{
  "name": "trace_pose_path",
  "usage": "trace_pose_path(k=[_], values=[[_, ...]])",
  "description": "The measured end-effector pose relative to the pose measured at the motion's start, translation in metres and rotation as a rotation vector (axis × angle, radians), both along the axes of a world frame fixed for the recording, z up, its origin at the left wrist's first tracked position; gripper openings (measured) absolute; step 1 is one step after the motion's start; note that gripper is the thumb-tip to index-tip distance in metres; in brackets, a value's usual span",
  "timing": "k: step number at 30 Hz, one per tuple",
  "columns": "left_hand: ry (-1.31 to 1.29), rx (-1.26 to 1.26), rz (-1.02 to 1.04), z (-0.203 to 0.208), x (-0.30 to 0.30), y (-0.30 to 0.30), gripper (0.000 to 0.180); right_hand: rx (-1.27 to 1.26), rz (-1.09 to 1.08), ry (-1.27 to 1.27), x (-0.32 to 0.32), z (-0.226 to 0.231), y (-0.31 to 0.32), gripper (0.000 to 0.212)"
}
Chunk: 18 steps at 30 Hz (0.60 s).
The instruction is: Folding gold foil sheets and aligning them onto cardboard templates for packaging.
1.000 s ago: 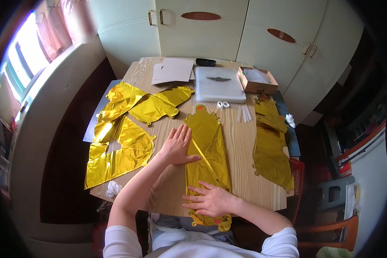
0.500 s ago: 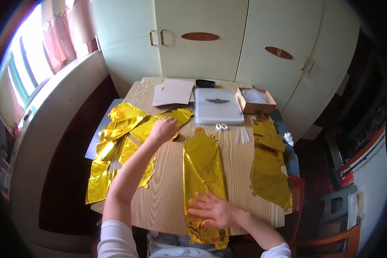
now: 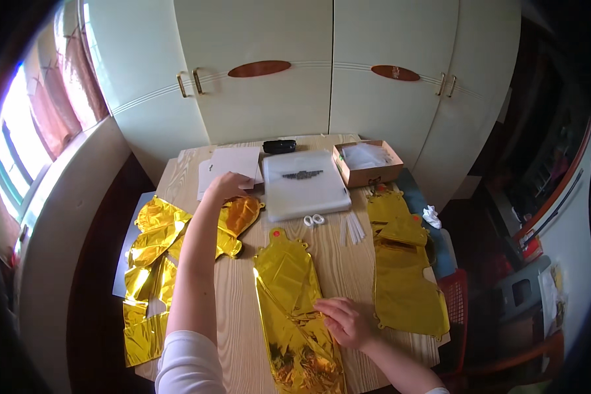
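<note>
A long gold foil balloon (image 3: 287,282), flat and creased, lies lengthwise before me, a red dot on its far tab. My right hand (image 3: 348,323) rests on its right edge, fingers loosely bent and open. Stretched far across the table, my left hand (image 3: 228,186) is at the near edge of pale grey card sheets (image 3: 238,159). Its fingers look apart over that edge; the fingertips are partly unclear. Under and beside my left forearm lie more crumpled gold foil balloons (image 3: 156,230).
At the back stand a clear plastic bag stack (image 3: 307,197), a black tray (image 3: 279,146) and an open cardboard box (image 3: 368,174). Two white rings (image 3: 314,220) and thin white strips (image 3: 352,228) lie nearby. Another gold foil (image 3: 410,282) covers the right side, near a red plastic basket (image 3: 454,302).
My left hand has moved from above the left foils to the card sheets. My right hand has shifted from the foil's near middle to its right edge. The view has tilted up and turned right.
</note>
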<state>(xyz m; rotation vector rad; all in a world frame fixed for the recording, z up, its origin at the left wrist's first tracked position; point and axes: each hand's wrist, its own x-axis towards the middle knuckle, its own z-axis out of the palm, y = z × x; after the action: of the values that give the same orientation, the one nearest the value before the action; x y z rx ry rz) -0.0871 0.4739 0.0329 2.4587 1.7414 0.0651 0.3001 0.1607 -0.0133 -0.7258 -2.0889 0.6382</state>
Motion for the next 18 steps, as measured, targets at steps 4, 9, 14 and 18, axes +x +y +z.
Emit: trace_pose_path(k=[4, 9, 14, 18], values=[[-0.059, 0.026, -0.025, -0.003, -0.017, 0.016, 0.051, -0.023, -0.011, -0.006, 0.000, -0.003, 0.003, 0.030], [-0.022, -0.052, 0.018, 0.010, -0.020, 0.016, 0.043, -0.025, -0.011, -0.020, -0.003, -0.001, 0.004, 0.031], [-0.040, 0.048, -0.105, 0.008, -0.020, 0.010, 0.038, -0.040, -0.036, -0.041, -0.003, 0.000, 0.003, 0.032], [-0.048, 0.057, -0.068, 0.004, -0.023, 0.011, 0.031, -0.047, -0.038, -0.056, -0.003, -0.001, 0.003, 0.031]])
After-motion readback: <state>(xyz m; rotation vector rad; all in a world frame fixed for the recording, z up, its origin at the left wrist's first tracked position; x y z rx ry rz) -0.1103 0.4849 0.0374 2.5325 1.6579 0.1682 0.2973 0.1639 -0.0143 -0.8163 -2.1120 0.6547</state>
